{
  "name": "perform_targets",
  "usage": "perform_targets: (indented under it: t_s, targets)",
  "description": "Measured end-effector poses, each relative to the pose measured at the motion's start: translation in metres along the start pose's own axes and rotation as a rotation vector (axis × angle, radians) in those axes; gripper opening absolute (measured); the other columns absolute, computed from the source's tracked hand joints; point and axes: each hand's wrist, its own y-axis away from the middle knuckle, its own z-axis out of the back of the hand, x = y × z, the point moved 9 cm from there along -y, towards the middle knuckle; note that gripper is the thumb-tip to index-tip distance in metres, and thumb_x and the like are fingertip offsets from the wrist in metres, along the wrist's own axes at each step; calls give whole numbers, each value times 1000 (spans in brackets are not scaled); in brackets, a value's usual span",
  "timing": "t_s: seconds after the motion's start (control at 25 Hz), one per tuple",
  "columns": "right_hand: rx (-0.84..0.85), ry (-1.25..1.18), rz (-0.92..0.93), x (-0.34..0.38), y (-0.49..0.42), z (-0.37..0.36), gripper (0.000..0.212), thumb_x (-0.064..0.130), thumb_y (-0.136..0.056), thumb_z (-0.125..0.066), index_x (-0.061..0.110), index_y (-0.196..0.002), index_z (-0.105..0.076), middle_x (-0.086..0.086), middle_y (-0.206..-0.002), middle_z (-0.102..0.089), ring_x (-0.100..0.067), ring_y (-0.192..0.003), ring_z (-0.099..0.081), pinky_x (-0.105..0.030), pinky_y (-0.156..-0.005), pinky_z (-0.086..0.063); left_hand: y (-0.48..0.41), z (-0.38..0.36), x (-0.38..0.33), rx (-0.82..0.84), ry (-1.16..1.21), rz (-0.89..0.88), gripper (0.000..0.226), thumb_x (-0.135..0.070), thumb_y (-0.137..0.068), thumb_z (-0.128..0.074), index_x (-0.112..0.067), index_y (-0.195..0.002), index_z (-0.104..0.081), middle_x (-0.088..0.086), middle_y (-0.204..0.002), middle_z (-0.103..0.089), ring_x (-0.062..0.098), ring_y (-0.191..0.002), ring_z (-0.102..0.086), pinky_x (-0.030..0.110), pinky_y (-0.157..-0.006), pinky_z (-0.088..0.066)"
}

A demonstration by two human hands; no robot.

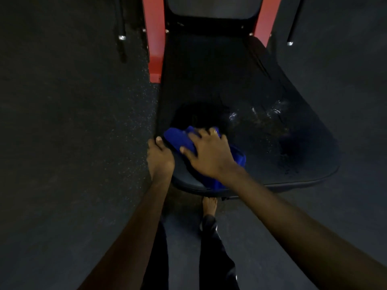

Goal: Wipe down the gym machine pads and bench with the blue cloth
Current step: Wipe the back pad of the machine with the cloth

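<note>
On the bench [261,91], spread right hand [209,153] presses blue cloth [178,137]; left hand [160,158] grips edge.

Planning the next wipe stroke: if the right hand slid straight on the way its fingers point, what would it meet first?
The right hand, pressing the blue cloth, points up and left across the seat pad. Bare pad lies ahead, then probably its left edge by the red frame; depth is unclear.
</note>
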Motion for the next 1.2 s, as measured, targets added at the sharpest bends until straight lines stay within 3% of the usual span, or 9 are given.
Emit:
perform_targets:
  t_s: [0.2,0.4,0.56,0.64,0.8,0.92,1.08,1.16,1.2]
  targets:
    - [19,9,163,-11,-15,-4,58,59,-101,-34,33,-153,-32,2,-161,-33,-28,-137,-38,-51,-105,-35,4,6,-2,-74,11,35,41,-36,-109,-28,-13,-135,-49,13,-123,-60,21,-96,-54,38,-84,-40]
    - [2,-39,-177,-50,-103,-4,58,59,-100,-35,28,-149,-41,-2,-157,-39,-32,-141,-34,-58,-109,-26,15,12,-8,-175,60,62,47,-36,-109,-29,-12,-144,-48,18,-142,-53,35,-128,-51,42,-105,-38]
    - [34,-67,177,40,-33,-13,52,54,-101,-38,26,-145,-45,-1,-153,-44,-30,-134,-41,-53,-104,-30,20,17,-3,-234,239,95,62,-51,-106,-23,-6,-128,-60,18,-124,-63,35,-120,-58,44,-105,-41]
    - [23,-26,262,37,-33,-9,54,56,-100,-40,30,-147,-43,3,-155,-41,-28,-135,-42,-51,-104,-34,23,17,-1,-244,278,114,69,-56,-105,-20,-6,-135,-56,21,-133,-59,36,-125,-56,44,-108,-39]
    - [20,29,-175,-90,-85,8,57,59,-100,-39,27,-148,-43,-3,-154,-43,-33,-137,-39,-54,-106,-34,29,12,-3,-183,275,115,73,-60,-103,-19,-6,-142,-48,19,-142,-52,31,-127,-52,39,-102,-36]
    - [-37,-45,-424,-126,-56,19,59,59,-101,-36,22,-147,-43,-9,-149,-45,-37,-136,-37,-58,-105,-33,30,16,-8,-184,299,94,69,-57,-105,-20,-6,-140,-49,10,-127,-57,22,-113,-54,34,-92,-35]
    - [-12,-16,-44,-11,12,3,56,59,-100,-35,29,-146,-43,-3,-149,-45,-34,-131,-42,-53,-98,-41,34,15,-10,-188,311,121,60,-52,-107,-19,-11,-119,-60,3,-100,-53,12,-88,-49,31,-86,-30]
    - [-36,91,62,-25,30,8,56,60,-100,-37,32,-148,-41,-1,-151,-45,-33,-130,-45,-51,-97,-45,36,18,-13,-184,274,89,62,-50,-107,-19,-6,-136,-53,13,-120,-59,19,-103,-53,31,-89,-30]
    - [-34,140,-18,-63,30,14,57,60,-100,-37,31,-148,-41,-2,-152,-45,-34,-131,-46,-50,-98,-46,36,18,-15,-175,259,67,63,-50,-107,-19,-6,-142,-48,16,-134,-56,24,-116,-53,32,-94,-32]
